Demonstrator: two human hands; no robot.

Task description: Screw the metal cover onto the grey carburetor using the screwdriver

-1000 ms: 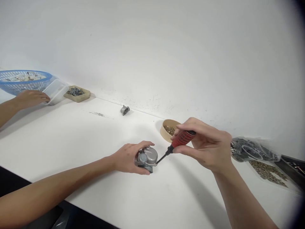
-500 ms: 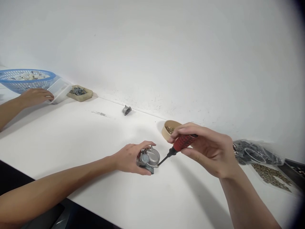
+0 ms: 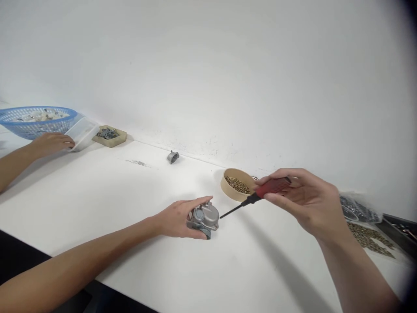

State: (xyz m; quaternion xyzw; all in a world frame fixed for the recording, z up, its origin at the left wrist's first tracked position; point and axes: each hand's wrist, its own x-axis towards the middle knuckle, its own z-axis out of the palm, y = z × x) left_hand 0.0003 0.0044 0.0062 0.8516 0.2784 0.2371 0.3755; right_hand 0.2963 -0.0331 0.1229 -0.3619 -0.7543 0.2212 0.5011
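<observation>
My left hand (image 3: 177,218) is closed around a silver metal carburetor (image 3: 210,215), its rounded bowl facing up and right; the palm hides the rear part. In my right hand (image 3: 309,202) is a screwdriver (image 3: 272,187) with a red and black handle, pinched between thumb and fingers. Its dark shaft points down and left, and the tip is just right of the carburetor, apart from it. Behind the screwdriver stands a round tan bowl (image 3: 228,188) of small brass-coloured screws (image 3: 237,184).
A small grey metal part (image 3: 173,157) lies near the wall. At left, another person's hand (image 3: 54,144) touches a clear plastic container (image 3: 81,132) beside a blue basket (image 3: 41,127) and a tan tray (image 3: 112,142). Bagged parts (image 3: 360,206) and loose brass pieces (image 3: 371,239) lie right.
My right hand has pulled the screwdriver up and right, so its tip has left the carburetor's flange corner. The carburetor, in my left hand, is turned slightly.
</observation>
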